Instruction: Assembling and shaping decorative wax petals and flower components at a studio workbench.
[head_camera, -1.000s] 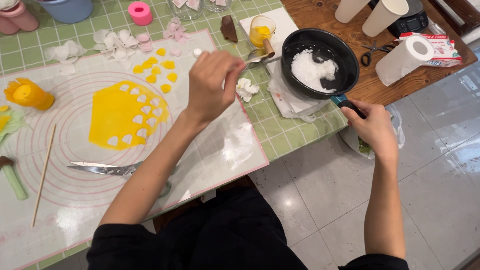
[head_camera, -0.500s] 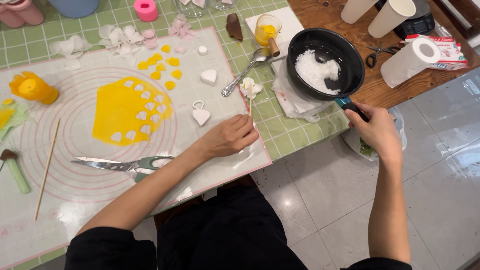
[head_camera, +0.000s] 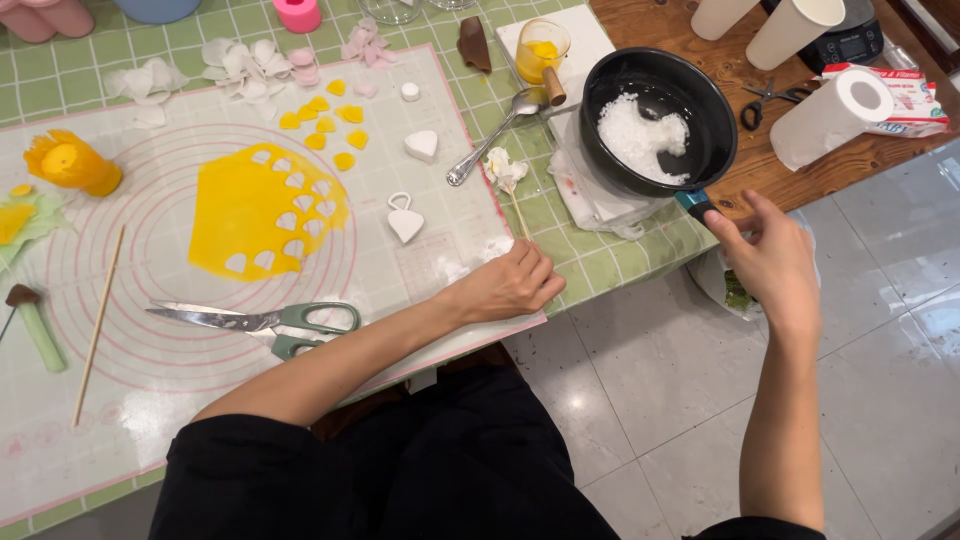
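Note:
My left hand (head_camera: 510, 285) rests on the near right edge of the pale silicone mat (head_camera: 150, 400), fingers closed on the lower end of a thin wooden skewer (head_camera: 520, 212). A small white paste blossom (head_camera: 503, 168) sits at the skewer's top. My right hand (head_camera: 770, 260) hovers off the table's edge with fingers apart, thumb close to the teal tip of the black pot's handle (head_camera: 695, 205). The black pot (head_camera: 600, 95) holds a white crumbly mass. A yellow rolled sheet (head_camera: 255, 205) with petal-shaped holes lies on the mat.
Scissors (head_camera: 265, 320) lie near the mat's front, a white petal cutter (head_camera: 405, 222) and a spoon (head_camera: 485, 145) farther back. Yellow and white cut petals, a paper towel roll (head_camera: 830, 115), cups and small black scissors (head_camera: 765, 100) crowd the back. Tiled floor lies to the right.
My left hand came down from above the mat to its near right edge, closing on the skewer. My right hand loosened from the pot handle and its fingers spread.

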